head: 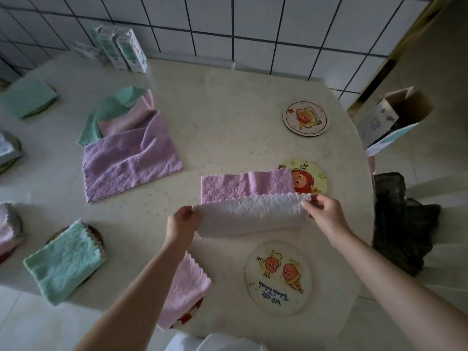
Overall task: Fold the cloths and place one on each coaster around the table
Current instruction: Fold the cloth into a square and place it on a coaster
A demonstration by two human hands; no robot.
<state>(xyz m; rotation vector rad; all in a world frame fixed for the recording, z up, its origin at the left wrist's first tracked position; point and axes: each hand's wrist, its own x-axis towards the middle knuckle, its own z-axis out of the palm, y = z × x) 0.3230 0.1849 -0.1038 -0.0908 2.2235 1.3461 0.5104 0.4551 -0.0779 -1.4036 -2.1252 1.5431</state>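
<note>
While in two hands (181, 222) (324, 211), one cloth (249, 217)

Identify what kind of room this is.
Probably a home kitchen or dining corner: white wall tiles with dark grout, a pale speckled table with a rounded edge, and round cartoon-printed coasters around it.

Both bare forearms are seen extended forward, with the hands held roughly level and well apart. The left hand (181, 221) and right hand (325, 211) are each pinched onto opposite ends of the lifted edge of the purple cloth (250, 216).
</note>
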